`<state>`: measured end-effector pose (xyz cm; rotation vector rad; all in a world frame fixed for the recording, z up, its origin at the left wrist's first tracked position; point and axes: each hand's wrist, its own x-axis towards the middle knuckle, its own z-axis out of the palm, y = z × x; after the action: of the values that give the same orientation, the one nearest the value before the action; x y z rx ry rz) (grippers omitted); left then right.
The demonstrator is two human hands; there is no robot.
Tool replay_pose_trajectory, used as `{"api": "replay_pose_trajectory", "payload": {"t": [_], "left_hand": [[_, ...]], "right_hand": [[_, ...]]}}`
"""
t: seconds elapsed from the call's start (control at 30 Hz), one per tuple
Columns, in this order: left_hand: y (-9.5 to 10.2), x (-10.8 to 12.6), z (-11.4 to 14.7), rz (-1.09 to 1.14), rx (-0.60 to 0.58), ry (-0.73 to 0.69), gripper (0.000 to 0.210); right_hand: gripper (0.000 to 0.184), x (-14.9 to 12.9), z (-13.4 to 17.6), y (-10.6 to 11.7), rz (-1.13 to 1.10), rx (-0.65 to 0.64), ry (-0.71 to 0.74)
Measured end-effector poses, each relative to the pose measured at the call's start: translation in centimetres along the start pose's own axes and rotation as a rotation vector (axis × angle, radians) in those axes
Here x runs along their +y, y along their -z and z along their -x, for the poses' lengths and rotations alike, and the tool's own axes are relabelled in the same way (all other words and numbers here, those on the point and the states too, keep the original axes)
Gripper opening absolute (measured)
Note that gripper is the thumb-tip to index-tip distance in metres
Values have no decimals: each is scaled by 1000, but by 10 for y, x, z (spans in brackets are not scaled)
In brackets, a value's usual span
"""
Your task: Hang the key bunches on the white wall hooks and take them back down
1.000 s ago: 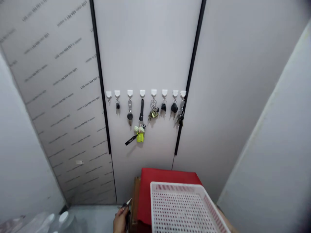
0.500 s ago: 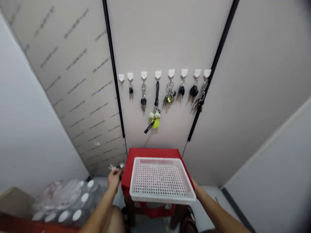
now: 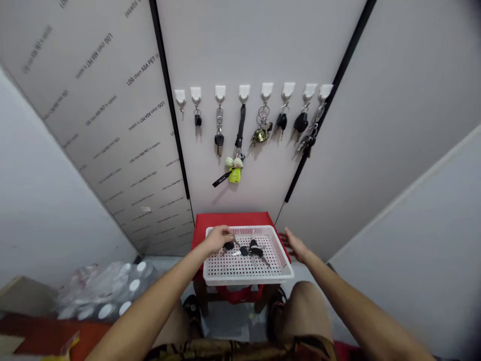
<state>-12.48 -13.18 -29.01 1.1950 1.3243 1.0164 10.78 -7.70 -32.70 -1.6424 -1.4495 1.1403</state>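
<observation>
A white perforated plastic basket (image 3: 240,280) rests on a red-covered stool (image 3: 235,219). Over its left side, my left hand (image 3: 217,240) pinches a key ring (image 3: 233,237), from which a black-headed key (image 3: 228,245) hangs low at the basket floor. Loose keys (image 3: 257,249) with black heads lie near the basket's middle. Beside the basket's right wall is my right hand (image 3: 296,246), fingers stretched and apart, holding nothing. Whether its fingertips touch the red cover I cannot tell.
On the wall ahead runs a row of white hooks (image 3: 244,92). Several carry keys, one with a yellow-green fob (image 3: 234,175); the leftmost hook (image 3: 180,96) has only a small metal piece. Wrapped bottles (image 3: 107,311) stand at lower left.
My left hand has moved from left of the stool to over the basket, where keys now lie. My right hand has shifted up along the basket's right side. The view has tilted downward.
</observation>
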Motion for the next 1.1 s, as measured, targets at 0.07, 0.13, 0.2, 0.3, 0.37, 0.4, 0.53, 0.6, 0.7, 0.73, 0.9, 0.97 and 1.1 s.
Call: {"api": "replay_pose_trajectory", "payload": {"t": [0.07, 0.13, 0.2, 0.3, 0.37, 0.4, 0.53, 0.6, 0.7, 0.73, 0.9, 0.97, 1.1], "left_hand": [[0, 3, 7, 177, 50, 32, 3], [-4, 10, 14, 350, 65, 42, 5], [-11, 19, 22, 463, 66, 29, 8], [-23, 32, 29, 514, 97, -21, 11], [-29, 40, 32, 504, 126, -54, 12], [-31, 44, 32, 491, 132, -67, 14], [-29, 64, 32, 392, 136, -107, 20], [-21, 78, 30, 326, 135, -124, 23], [2, 105, 27, 276, 91, -152, 24], [13, 115, 25, 264, 69, -167, 23], [74, 167, 10, 138, 196, -365, 16], [97, 189, -2, 114, 313, -451, 14], [137, 229, -33, 52, 628, -539, 12]], "right_hand": [[37, -20, 6, 10, 51, 175, 135], [30, -41, 18, 9, 63, 182, 303], [24, -61, 35, -4, 36, -10, 450], [23, -81, 61, -30, -23, -259, 597], [23, -89, 71, -42, -67, -260, 593], [22, -92, 73, -45, -79, -238, 586], [15, -109, 68, -46, -115, -209, 606], [15, -125, 62, -47, -169, -240, 618], [8, -160, 55, -50, -238, -276, 620], [5, -175, 54, -52, -247, -278, 620], [5, -264, 42, -71, -246, -257, 677], [3, -301, 32, -83, -254, -208, 729], [10, -365, 9, -111, -143, -23, 874]]}}
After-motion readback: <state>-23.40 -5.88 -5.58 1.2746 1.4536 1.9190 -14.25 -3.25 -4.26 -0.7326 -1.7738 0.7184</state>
